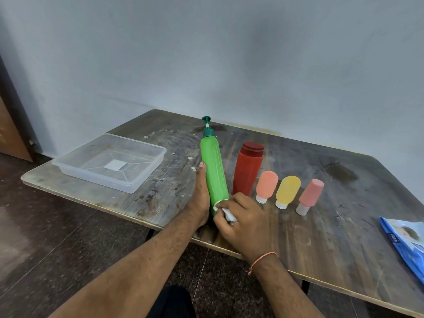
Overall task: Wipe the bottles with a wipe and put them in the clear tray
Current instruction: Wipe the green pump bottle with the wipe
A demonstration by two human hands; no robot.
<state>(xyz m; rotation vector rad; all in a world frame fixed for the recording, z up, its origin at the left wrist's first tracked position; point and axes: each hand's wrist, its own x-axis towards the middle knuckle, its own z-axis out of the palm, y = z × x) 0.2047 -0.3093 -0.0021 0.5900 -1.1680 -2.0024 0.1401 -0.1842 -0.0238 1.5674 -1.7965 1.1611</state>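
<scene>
Bare table (pixel 174 180) lies open toward the clear tray (pixel 146 171); red bottle (pixel 247 171) crowds the right.

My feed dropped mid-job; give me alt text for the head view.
The left hand holds a green pump bottle while the right hand rubs a white wipe on its base. Four bottles stand beside it; the clear tray holds none.

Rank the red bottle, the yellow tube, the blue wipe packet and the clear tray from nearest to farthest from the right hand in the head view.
From the right hand, holding the wipe:
1. Red bottle, just beyond it.
2. Yellow tube, to its right.
3. Clear tray, far left, and blue wipe packet, far right edge: too close to call.
</scene>
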